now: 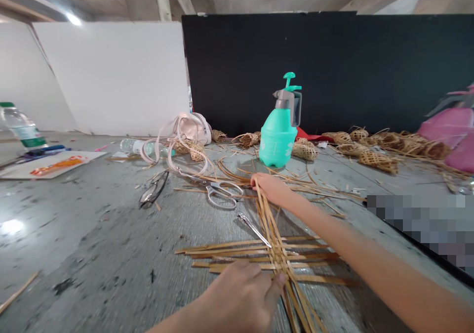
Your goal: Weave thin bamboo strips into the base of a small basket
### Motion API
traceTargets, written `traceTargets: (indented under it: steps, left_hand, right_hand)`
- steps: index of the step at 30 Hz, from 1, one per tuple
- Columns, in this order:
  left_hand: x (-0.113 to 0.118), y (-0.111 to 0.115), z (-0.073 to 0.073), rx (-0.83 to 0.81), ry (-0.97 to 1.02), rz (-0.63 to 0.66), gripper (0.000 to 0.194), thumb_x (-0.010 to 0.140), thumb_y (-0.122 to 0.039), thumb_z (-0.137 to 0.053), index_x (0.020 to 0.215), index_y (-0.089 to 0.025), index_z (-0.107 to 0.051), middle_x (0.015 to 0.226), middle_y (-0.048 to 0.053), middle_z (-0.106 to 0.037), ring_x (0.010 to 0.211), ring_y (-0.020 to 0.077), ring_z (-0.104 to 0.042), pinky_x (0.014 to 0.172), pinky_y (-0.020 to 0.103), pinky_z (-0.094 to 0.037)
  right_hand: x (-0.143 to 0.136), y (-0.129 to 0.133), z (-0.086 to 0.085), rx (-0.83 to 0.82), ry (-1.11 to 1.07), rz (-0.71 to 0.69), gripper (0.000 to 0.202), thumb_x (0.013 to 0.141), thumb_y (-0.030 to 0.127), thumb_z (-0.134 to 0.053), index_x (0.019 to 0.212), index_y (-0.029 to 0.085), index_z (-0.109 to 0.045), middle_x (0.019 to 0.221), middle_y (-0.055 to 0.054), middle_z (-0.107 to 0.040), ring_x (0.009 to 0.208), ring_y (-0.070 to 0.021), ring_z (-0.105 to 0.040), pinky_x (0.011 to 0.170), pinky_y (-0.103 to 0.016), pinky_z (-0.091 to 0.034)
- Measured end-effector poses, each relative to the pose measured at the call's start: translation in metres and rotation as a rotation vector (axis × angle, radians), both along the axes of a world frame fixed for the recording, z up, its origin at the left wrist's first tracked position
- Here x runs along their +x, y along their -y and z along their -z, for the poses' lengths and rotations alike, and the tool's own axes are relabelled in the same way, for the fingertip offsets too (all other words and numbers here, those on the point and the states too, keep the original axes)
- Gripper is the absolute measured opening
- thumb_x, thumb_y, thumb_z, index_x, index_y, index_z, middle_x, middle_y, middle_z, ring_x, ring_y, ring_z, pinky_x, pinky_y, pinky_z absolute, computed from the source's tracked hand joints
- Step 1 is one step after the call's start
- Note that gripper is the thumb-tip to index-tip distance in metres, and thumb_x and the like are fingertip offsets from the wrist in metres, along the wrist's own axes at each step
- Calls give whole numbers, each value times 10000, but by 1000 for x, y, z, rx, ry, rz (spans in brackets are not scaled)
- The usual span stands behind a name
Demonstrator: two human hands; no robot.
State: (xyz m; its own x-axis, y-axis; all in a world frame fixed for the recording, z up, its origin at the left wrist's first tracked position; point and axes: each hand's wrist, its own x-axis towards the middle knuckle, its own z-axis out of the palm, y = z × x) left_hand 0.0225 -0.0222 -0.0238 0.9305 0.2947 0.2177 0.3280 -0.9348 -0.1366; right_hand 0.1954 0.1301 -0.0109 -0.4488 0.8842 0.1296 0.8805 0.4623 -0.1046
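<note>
Flat bamboo strips (303,264) cross in a woven lattice on the grey table in front of me. My left hand (244,293) lies over the lattice's left side, its thumb pressing on the crossing; its other fingers are curled and their tips hidden. Farther off, my right hand (268,187) is closed at the far ends of the lengthwise strips, its fingers bent round them beside a pile of loose strips (237,175). A small metal tool (255,229) rests with one end on the weave. Scissors (222,194) lie to the left of my right hand.
Behind the strips stands a green spray bottle (277,138). Black-framed glasses (153,189), a pink bag (192,128) and a lying bottle (148,148) are at the left. Woven bamboo pieces (377,161) line the back right, near a pink sprayer (448,130). A dark-edged, pixelated object (425,224) is at right.
</note>
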Motion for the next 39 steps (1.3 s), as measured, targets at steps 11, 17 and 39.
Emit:
traceTargets:
  steps: [11,17,39]
  left_hand:
    - [0,1,-3,3,42,-6,265,883,-91,-329,1074,-20,-500,739,58,-643,620,175,-573,544,288,-445]
    - [2,0,-3,44,49,-25,221,855,-102,-413,1037,-30,-516,700,35,-645,592,167,-580,511,283,-437]
    - [4,1,0,104,75,-20,207,858,-67,-375,989,-35,-532,613,15,-616,505,157,-558,442,277,-401]
  right_hand:
    - [38,40,-20,-4,-103,129,268,865,283,-513,1112,178,-519,1107,-74,-541,900,-183,-565,750,-366,-477]
    - [65,76,-26,-196,-474,224,192,879,300,-475,970,144,-540,786,-5,-599,642,-118,-580,614,-298,-491]
    - [91,87,-8,-675,-1078,381,176,683,329,-665,644,181,-576,612,5,-522,542,-96,-454,482,-218,-352]
